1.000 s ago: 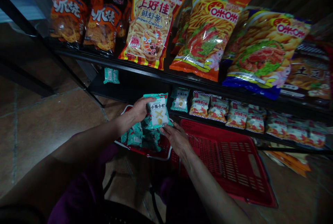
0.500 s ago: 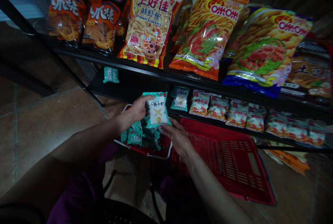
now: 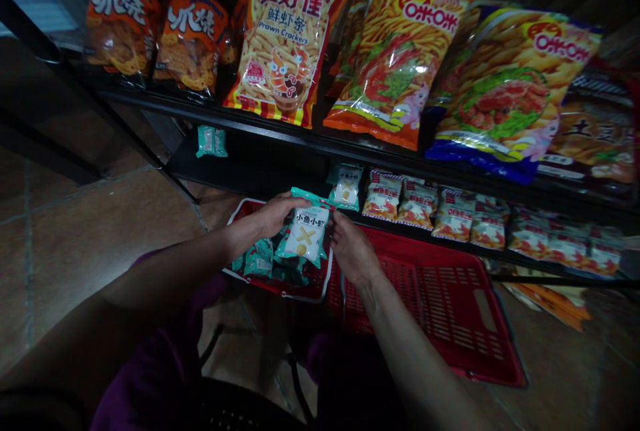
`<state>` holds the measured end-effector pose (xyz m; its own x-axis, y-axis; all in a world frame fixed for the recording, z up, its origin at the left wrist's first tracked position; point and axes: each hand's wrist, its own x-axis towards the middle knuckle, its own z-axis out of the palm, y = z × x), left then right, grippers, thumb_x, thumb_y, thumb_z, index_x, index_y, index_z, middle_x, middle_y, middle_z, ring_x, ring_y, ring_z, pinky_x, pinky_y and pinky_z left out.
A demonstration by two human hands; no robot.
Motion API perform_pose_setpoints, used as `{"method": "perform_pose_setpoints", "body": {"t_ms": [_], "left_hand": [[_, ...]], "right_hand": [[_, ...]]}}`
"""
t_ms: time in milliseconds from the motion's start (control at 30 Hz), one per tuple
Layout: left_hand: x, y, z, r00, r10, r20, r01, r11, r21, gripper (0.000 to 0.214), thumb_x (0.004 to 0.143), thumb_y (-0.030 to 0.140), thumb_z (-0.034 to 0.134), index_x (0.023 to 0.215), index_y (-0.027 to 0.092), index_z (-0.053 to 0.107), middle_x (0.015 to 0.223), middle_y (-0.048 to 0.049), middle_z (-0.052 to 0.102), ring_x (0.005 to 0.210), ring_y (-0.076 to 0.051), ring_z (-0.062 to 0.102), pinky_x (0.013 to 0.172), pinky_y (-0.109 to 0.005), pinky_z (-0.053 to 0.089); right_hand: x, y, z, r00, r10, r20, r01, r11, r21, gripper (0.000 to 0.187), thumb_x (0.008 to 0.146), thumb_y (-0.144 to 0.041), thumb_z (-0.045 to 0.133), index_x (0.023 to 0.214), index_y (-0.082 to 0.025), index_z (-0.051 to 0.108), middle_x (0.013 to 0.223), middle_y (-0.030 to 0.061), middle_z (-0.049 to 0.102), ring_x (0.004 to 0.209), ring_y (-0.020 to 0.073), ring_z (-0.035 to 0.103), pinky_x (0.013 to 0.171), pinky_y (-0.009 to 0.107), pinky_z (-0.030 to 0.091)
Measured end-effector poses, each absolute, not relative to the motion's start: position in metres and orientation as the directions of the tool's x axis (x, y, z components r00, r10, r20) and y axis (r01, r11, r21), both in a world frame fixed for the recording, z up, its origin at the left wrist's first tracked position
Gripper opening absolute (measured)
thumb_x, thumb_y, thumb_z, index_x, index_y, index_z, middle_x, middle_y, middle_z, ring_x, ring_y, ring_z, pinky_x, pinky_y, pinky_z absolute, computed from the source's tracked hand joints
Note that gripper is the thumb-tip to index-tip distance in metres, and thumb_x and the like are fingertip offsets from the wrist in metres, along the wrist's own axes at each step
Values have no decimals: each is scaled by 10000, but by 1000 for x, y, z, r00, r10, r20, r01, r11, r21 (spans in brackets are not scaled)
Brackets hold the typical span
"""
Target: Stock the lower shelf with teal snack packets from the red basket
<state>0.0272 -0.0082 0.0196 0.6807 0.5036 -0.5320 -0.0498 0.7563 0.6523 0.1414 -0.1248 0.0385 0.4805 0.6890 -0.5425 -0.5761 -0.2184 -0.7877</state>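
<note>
Both hands hold one small teal-and-white snack packet (image 3: 306,233) above a small red basket (image 3: 280,287) that contains several more teal packets (image 3: 260,261). My left hand (image 3: 273,214) grips the packet's left top edge, fingers curled. At the packet's right edge, my right hand (image 3: 350,251) pinches it. The packet is tilted, its printed face toward me. Another matching teal packet (image 3: 346,187) stands on the lower shelf just beyond.
A larger red basket (image 3: 440,304) lies on the floor to the right. The lower shelf (image 3: 500,254) carries a row of small red-and-white packets (image 3: 435,211) and one teal packet (image 3: 211,141) at far left. Big snack bags (image 3: 287,37) fill the upper shelf.
The right hand has come up from below the packet to grip its right edge. The packet has dropped a little and tilted; the left hand kept its hold.
</note>
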Motion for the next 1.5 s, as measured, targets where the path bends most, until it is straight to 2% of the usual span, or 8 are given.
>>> {"method": "perform_pose_setpoints", "body": {"t_ms": [100,333,500,567,767,1000,1267,1500], "left_hand": [[28,-12,17,694,489,-529,-9,740,673,211,593,163,722,780,153,625,687,-27,660,598,-161,610,660,-348,500],[26,-13,24,744,454,-490,12,725,689,225,666,288,714,831,151,646,792,-52,685,707,-176,625,734,-340,488],[23,-14,27,794,269,-546,135,796,590,284,716,365,649,882,134,652,834,-93,691,737,-209,631,703,-342,499],[20,-14,29,803,216,-556,176,805,567,268,714,344,651,871,128,645,826,-101,685,730,-208,627,698,-344,505],[9,-15,32,842,213,-496,160,779,606,221,685,145,675,887,137,587,925,-89,663,867,-216,644,838,-449,496],[5,-13,32,849,135,-511,259,738,624,278,689,213,709,916,126,575,841,-104,696,741,-238,686,773,-389,514],[3,-11,26,811,233,-537,308,611,729,275,718,292,704,926,135,615,811,-114,705,650,-227,682,618,-321,515],[6,-11,22,782,342,-521,227,622,749,287,729,345,708,894,143,590,676,-76,696,554,-176,657,500,-240,499]], "right_hand": [[141,-122,33,493,674,-551,-583,-214,-784,258,559,-356,793,731,-218,659,770,-39,689,706,114,595,652,229,444],[147,-119,25,549,613,-568,-620,-157,-769,277,539,-283,820,753,-194,667,788,-14,708,714,116,623,639,220,481],[156,-119,22,604,569,-559,-617,-111,-779,204,626,-287,777,763,-196,656,776,-15,702,695,118,633,615,224,514],[161,-119,22,629,549,-551,-612,-89,-786,171,653,-274,760,760,-196,651,764,-20,697,683,113,634,608,216,520],[168,-117,26,673,522,-524,-607,-15,-795,72,719,-217,705,763,-190,655,752,-24,691,671,93,626,614,189,524],[168,-115,29,693,472,-544,-618,1,-786,57,757,-155,655,707,-174,637,645,-36,654,554,68,575,507,160,490],[168,-116,28,713,461,-529,-592,-9,-806,81,734,-184,694,694,-180,624,617,-45,629,530,56,566,504,137,501],[173,-117,24,741,432,-514,-568,-4,-823,121,688,-215,738,725,-187,626,627,-39,635,553,71,587,521,155,519]]}}
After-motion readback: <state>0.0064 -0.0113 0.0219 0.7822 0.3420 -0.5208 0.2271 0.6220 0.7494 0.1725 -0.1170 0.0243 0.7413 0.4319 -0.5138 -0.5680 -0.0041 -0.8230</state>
